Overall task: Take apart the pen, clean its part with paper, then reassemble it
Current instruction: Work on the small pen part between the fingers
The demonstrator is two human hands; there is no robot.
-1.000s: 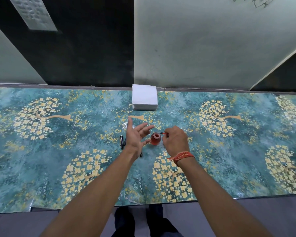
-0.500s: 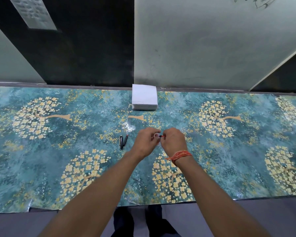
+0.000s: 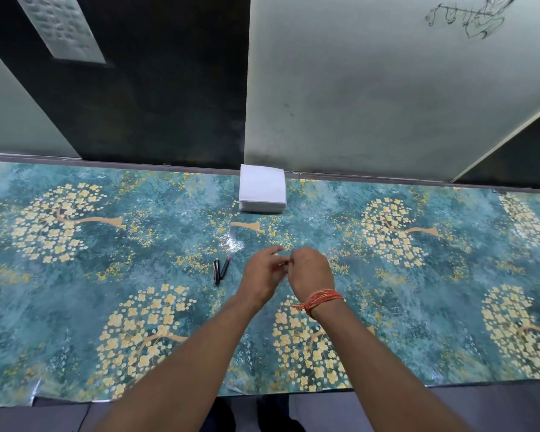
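Teal, with gold blossom trees printed across it, the glossy patterned surface (image 3: 75,291) ran the whole width of the head view. Just left of its middle lay two dark pen parts side by side: a black pen cap with a metal clip (image 3: 216,271) and, touching or nearly touching it on the right, a black pen barrel with a small red tip (image 3: 224,267) pointing toward the far edge. Right of these, the left hand (image 3: 261,275) hovered over the middle of the surface, fingers curled inward toward the other hand, its grip narrow; whether it pinched anything could not be told, since the fingertips were blurred. A tiny reddish bit (image 3: 289,261) showed where the two hands met, too small to identify. The right hand (image 3: 310,271), with an orange thread band on its wrist (image 3: 320,299), was curled closed at that same spot, knuckles up, and its grip seemed to pinch the reddish bit, though the contact itself was hidden. Beyond both hands, against the far edge near the middle, sat a square stack of white paper napkins (image 3: 262,188), well apart from the pen parts.
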